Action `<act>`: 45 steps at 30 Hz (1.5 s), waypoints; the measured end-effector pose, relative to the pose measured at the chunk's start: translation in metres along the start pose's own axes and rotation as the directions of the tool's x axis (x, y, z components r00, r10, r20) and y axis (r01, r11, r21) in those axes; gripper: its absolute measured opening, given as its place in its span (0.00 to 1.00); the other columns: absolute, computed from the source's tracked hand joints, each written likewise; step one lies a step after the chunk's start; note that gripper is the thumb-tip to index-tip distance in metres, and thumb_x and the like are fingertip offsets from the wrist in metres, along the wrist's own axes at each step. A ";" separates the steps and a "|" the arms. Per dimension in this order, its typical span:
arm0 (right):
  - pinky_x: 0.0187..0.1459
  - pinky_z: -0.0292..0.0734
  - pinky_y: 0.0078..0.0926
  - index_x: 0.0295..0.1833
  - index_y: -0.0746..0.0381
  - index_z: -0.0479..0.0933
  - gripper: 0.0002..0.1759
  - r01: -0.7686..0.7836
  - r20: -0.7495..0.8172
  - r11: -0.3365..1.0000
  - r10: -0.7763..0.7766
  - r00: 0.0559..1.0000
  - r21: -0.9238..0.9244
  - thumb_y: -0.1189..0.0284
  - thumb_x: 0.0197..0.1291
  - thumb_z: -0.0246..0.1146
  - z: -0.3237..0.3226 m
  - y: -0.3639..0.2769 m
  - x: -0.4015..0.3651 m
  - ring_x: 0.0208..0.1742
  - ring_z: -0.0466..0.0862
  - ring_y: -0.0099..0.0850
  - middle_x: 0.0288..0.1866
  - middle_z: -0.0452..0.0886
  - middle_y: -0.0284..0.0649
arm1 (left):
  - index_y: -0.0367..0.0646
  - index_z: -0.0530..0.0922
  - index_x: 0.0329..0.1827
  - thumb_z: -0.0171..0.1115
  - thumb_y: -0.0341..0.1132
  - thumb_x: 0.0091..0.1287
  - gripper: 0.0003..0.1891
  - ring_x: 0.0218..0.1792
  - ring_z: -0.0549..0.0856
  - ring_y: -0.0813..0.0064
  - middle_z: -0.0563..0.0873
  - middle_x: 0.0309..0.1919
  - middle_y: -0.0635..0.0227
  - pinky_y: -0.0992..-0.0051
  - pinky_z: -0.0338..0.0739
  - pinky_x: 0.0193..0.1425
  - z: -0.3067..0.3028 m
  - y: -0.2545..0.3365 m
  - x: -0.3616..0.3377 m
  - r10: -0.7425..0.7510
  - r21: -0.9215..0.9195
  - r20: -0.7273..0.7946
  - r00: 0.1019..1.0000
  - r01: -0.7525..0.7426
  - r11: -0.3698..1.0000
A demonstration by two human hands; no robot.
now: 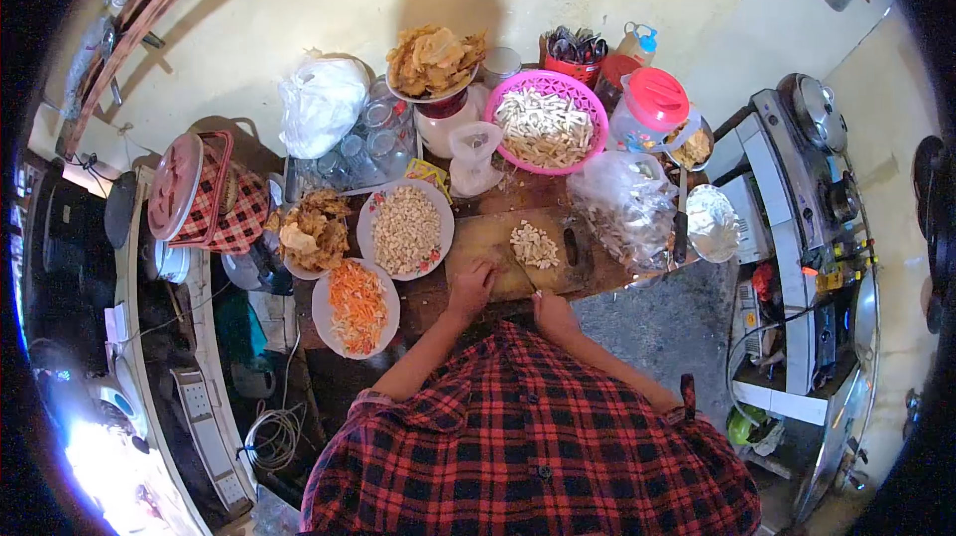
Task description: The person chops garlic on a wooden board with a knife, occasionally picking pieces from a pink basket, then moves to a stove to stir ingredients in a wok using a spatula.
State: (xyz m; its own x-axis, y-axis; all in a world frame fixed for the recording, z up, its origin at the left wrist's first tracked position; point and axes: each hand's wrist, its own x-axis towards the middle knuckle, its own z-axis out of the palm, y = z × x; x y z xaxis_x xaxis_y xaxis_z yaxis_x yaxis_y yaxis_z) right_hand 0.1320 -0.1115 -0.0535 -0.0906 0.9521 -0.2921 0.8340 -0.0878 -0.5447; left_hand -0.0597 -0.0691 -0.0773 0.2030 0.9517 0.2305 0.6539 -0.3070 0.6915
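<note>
My right hand [552,313] is closed around the handle of a knife [527,275], whose thin blade points up and left over a wooden cutting board [478,237]. Close to the blade tip lies a small heap of chopped pale pieces [535,245]. My left hand [472,284] rests on the board's left part, fingers loosely extended, with nothing visible in it. Left of the board stands a plate of small diced white pieces [403,230]. Nearer to me is a plate of orange and white shreds [358,307].
Behind the board stands a pink basket [600,133] of white strips. A plastic bag [625,202] and a black-handled knife [681,227] lie to the right. Fried pieces fill one bowl [435,62] at the back and another plate at left. A stove [797,167] stands far right.
</note>
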 end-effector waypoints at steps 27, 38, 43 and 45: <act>0.34 0.65 0.50 0.34 0.69 0.66 0.21 0.089 -0.117 0.965 -0.062 0.991 0.245 0.58 0.64 0.46 -0.079 0.068 0.013 0.34 0.73 0.60 0.27 0.73 0.60 | 0.36 0.67 0.55 0.60 0.43 0.57 0.26 0.57 0.67 0.52 0.71 0.53 0.51 0.58 0.59 0.62 0.038 0.063 0.100 0.236 -0.029 -0.140 0.961 -0.243 0.970; 0.34 0.65 0.50 0.35 0.69 0.67 0.21 0.052 -0.028 0.962 -0.046 0.999 0.267 0.58 0.64 0.48 -0.105 0.092 0.035 0.33 0.74 0.59 0.25 0.74 0.58 | 0.41 0.79 0.32 0.63 0.36 0.51 0.09 0.39 0.78 0.60 0.80 0.32 0.60 0.61 0.68 0.49 0.050 0.059 0.280 0.096 0.067 -0.153 0.984 -0.086 0.994; 0.34 0.66 0.49 0.35 0.69 0.67 0.21 0.003 0.011 0.977 -0.005 1.000 0.215 0.58 0.64 0.47 -0.111 0.095 0.040 0.33 0.75 0.58 0.27 0.75 0.58 | 0.38 0.78 0.34 0.62 0.33 0.51 0.10 0.41 0.78 0.55 0.80 0.33 0.55 0.63 0.72 0.45 0.069 0.047 0.309 0.103 0.082 0.058 0.993 -0.107 0.991; 0.34 0.66 0.49 0.35 0.69 0.68 0.21 -0.014 0.044 0.979 0.005 0.999 0.203 0.59 0.64 0.47 -0.110 0.095 0.040 0.33 0.75 0.58 0.27 0.75 0.58 | 0.36 0.78 0.35 0.61 0.29 0.49 0.10 0.39 0.78 0.53 0.80 0.34 0.53 0.62 0.72 0.45 0.068 0.046 0.308 0.046 0.054 0.159 0.986 -0.056 0.997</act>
State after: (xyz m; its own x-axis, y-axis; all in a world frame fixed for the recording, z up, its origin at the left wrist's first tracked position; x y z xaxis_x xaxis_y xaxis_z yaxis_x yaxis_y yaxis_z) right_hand 0.2669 -0.0493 -0.0306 -0.1102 0.9378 -0.3292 0.7076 -0.1586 -0.6886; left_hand 0.0826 0.2112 -0.0216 0.3462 0.9260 0.1508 0.6803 -0.3585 0.6392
